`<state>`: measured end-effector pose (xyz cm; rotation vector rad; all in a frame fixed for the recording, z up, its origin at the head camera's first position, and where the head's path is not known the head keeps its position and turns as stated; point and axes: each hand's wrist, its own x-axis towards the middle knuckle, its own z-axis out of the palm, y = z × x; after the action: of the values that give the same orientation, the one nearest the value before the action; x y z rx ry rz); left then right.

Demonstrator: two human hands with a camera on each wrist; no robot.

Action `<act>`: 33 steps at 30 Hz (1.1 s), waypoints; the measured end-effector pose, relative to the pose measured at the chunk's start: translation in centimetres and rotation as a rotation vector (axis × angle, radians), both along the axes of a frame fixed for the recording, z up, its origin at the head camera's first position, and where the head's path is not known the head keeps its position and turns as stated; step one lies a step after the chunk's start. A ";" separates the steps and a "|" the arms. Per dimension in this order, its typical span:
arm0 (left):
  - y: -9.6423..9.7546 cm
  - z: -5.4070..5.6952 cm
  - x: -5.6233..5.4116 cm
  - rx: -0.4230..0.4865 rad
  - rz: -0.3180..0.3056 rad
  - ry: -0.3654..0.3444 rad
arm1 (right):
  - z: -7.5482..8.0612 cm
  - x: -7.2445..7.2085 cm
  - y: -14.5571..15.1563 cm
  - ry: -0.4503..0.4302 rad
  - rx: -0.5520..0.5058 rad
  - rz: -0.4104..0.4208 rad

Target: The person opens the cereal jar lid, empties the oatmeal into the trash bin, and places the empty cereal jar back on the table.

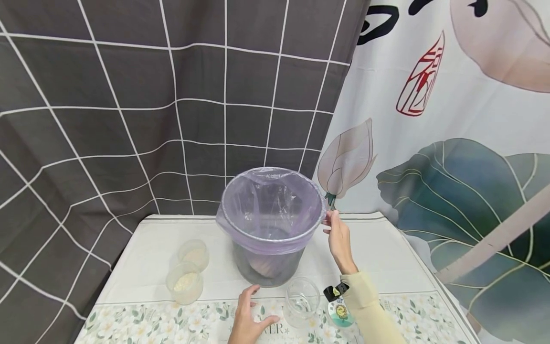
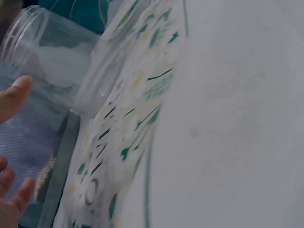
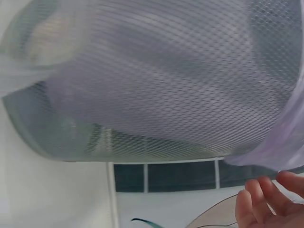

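Note:
A mesh waste bin [image 1: 266,267], lined with a translucent purple bag [image 1: 275,246] folded over its rim, stands on the table. My right hand [image 1: 339,239] is beside the right side of the rim. In the right wrist view its loosely bent fingers [image 3: 259,199] are right at the bag's hanging edge, with nothing gripped between them. In front of the bin my left hand [image 1: 249,317] has its thumb and fingers spread apart, holding nothing. A clear jar [image 1: 302,303] without a lid stands just right of it; the left wrist view shows the jar [image 2: 61,61] close past the thumb.
Two small translucent tubs with pale contents, a front tub [image 1: 185,284] and a back tub [image 1: 194,253], stand left of the bin. A round green-and-white lid [image 1: 341,314] lies by the right sleeve. Behind the table hang a dark grid curtain [image 1: 197,124] and a printed white curtain [image 1: 378,95].

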<state>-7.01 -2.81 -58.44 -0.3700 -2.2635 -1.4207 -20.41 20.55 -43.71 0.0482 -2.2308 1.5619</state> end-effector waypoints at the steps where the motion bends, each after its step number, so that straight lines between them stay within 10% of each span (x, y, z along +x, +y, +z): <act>1: -0.4 0.1 0.0 -0.005 0.020 0.009 | -0.3 0.2 0.0 -0.012 -0.004 0.005; 12: -4.1 0.8 0.4 -0.036 0.171 -0.134 | -3.0 2.4 0.4 -0.077 -0.061 0.073; 22: -7.1 0.0 1.4 -0.102 0.413 -0.097 | -3.7 4.9 0.0 -0.112 -0.094 0.059; 33: -11.3 1.0 2.3 -0.136 0.673 -0.312 | -3.8 6.6 -0.9 -0.057 -0.073 0.083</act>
<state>-4.66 -14.14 -57.46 0.5701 -2.3881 -1.0162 -13.78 19.66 -47.50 0.0773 -2.2391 1.7083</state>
